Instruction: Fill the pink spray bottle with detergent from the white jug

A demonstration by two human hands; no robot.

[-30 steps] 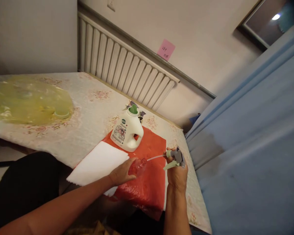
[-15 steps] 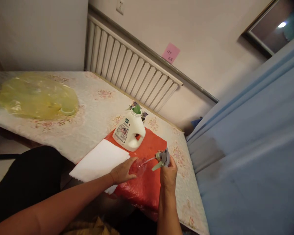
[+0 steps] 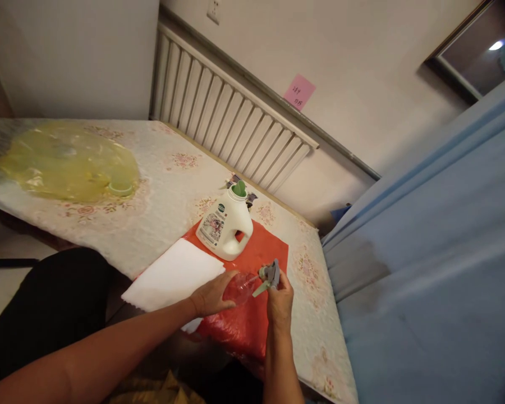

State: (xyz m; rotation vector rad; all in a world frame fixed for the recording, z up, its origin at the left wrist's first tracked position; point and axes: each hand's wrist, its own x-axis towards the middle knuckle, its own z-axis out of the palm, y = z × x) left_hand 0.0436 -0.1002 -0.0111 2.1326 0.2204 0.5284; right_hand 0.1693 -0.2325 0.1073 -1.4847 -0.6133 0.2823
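My left hand (image 3: pixel 210 296) is wrapped round a small clear spray bottle (image 3: pixel 240 287) lying tilted over the red mat (image 3: pixel 252 320). My right hand (image 3: pixel 280 301) grips the grey and green trigger sprayer head (image 3: pixel 269 275), held right at the bottle's mouth with its thin tube going into the bottle. A white detergent jug (image 3: pixel 226 223) with a green spout stands upright on the far part of the red mat. A white sheet (image 3: pixel 172 276) lies on the mat's left side, under my left hand.
The table carries a floral cloth (image 3: pixel 164 191). A crumpled yellow plastic bag (image 3: pixel 67 163) with a green ring lies far left. A radiator (image 3: pixel 231 118) runs along the wall behind. A blue curtain (image 3: pixel 425 252) hangs at the right. A pink note (image 3: pixel 299 91) sticks to the wall.
My right hand has moved the sprayer head left, toward the bottle, so its tube has slid into the bottle's mouth. My left hand has kept its hold on the bottle.
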